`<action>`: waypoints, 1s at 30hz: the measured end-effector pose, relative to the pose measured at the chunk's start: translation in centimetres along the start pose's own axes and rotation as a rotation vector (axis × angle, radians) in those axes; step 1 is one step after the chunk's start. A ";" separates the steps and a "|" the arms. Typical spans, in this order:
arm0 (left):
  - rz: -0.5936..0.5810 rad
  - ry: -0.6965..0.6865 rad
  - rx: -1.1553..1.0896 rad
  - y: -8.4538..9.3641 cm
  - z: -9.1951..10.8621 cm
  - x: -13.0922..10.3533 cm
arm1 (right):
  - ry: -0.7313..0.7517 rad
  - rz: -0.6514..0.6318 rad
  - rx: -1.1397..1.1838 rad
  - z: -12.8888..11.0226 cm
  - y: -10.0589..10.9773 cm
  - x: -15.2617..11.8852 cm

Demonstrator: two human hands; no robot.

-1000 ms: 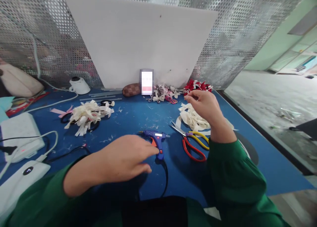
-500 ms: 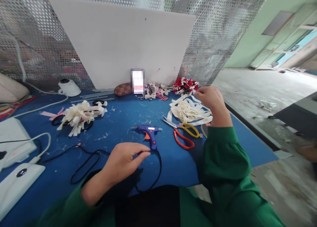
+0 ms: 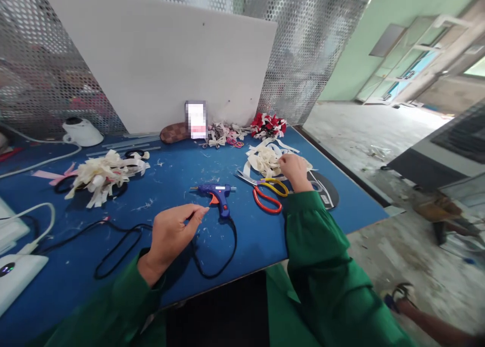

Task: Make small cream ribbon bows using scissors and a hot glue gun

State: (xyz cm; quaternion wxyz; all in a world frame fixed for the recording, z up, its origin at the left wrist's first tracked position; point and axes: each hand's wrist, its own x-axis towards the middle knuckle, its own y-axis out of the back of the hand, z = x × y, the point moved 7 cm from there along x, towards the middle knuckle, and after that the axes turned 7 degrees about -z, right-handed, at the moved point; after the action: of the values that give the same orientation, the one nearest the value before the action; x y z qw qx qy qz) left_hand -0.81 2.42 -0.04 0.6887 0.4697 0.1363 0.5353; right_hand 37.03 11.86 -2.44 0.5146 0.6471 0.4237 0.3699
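The person wears a deep green top whose long sleeves, the left sleeve (image 3: pixel 113 306) and the right sleeve (image 3: pixel 326 251), are plain, cut full and loose, and creased with soft folds. The right one narrows at a smooth, close-fitting cuff (image 3: pixel 302 200) of the same green, leaving the right hand (image 3: pixel 296 169) bare, as is the left hand (image 3: pixel 170 233). Over the lap lies a broad, plain black panel (image 3: pixel 215 311), with a strip of green cloth (image 3: pixel 282 299) showing along its right edge.
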 end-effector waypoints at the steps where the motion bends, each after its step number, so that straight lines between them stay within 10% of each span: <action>1: 0.014 -0.013 0.012 0.0 0.0 0.0 | 0.000 0.000 -0.001 0.1 -0.2 0.1; 30: 0.118 -0.132 0.046 -0.1 0.2 0.0 | 0.120 0.173 0.455 0.5 -1.1 1.2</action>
State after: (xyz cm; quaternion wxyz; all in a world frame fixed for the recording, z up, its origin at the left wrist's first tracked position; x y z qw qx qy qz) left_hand -0.57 2.26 -0.04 0.6526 0.5267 0.0752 0.5394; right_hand 37.77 12.92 -3.58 0.2957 0.7571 0.4689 0.3456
